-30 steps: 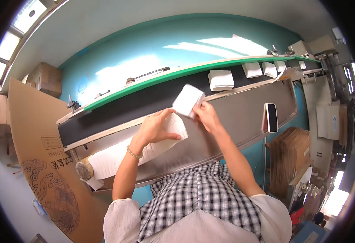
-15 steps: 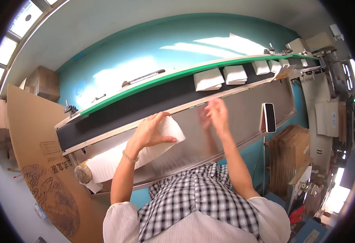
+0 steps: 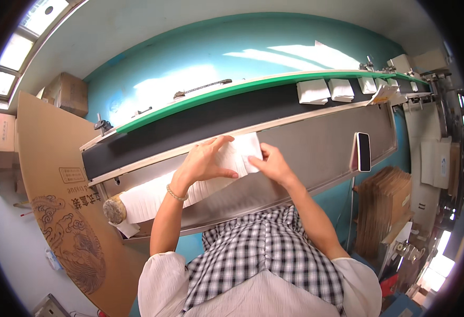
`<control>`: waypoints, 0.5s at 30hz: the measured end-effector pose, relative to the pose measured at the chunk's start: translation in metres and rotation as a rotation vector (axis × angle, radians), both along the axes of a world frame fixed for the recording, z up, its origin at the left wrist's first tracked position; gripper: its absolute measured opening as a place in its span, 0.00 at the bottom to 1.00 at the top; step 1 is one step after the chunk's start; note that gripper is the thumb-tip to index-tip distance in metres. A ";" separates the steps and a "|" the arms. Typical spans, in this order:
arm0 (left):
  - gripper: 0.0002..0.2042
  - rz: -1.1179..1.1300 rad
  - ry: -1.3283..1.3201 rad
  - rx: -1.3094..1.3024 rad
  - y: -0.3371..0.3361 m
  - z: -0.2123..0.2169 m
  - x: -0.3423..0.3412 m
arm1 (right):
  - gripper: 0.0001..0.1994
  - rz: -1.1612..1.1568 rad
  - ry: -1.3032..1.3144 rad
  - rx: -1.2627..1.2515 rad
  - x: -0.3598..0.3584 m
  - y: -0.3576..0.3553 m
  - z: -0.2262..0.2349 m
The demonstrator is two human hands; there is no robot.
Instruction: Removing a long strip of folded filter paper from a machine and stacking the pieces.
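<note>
A long row of folded white tissues (image 3: 152, 201) lies aslant on the metal worktop, with a round, mottled, stone-like block (image 3: 115, 210) against its left end. My left hand (image 3: 204, 161), a beaded bracelet at its wrist, spans the row near its right end, fingers over the far side and thumb on the near side. Around the end bundle of tissues (image 3: 249, 145), my right hand (image 3: 274, 165) is closed, thumb on the near face and fingers behind. The bundle's lower right edge is partly covered by that thumb.
Beyond the metal worktop (image 3: 316, 140) runs a black conveyor belt (image 3: 189, 124) with a green rail (image 3: 189, 100). Several tissue stacks (image 3: 312, 92) sit on its right part. A phone (image 3: 363, 151) stands at the right. Large cardboard (image 3: 57, 185) leans at the left; flattened cartons (image 3: 380, 211) stand right.
My right hand has come back left and closed on the end tissues. The tissue stacks on the belt have shifted right. My left hand stays on the row.
</note>
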State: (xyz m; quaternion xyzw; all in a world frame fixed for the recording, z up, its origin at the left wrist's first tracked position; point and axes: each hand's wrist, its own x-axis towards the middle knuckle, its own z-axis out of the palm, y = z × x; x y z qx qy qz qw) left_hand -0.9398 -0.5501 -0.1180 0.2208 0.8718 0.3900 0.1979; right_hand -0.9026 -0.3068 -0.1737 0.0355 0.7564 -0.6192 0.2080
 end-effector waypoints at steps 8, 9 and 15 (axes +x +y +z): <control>0.46 -0.006 0.019 0.004 -0.004 -0.007 0.000 | 0.17 -0.247 -0.032 -0.196 -0.014 -0.023 0.000; 0.47 -0.005 0.074 0.007 -0.005 -0.003 0.002 | 0.15 -0.133 0.052 -0.070 -0.003 -0.034 0.006; 0.43 -0.001 0.071 -0.022 -0.002 0.008 0.003 | 0.15 -0.188 -0.107 -0.236 0.004 -0.029 -0.011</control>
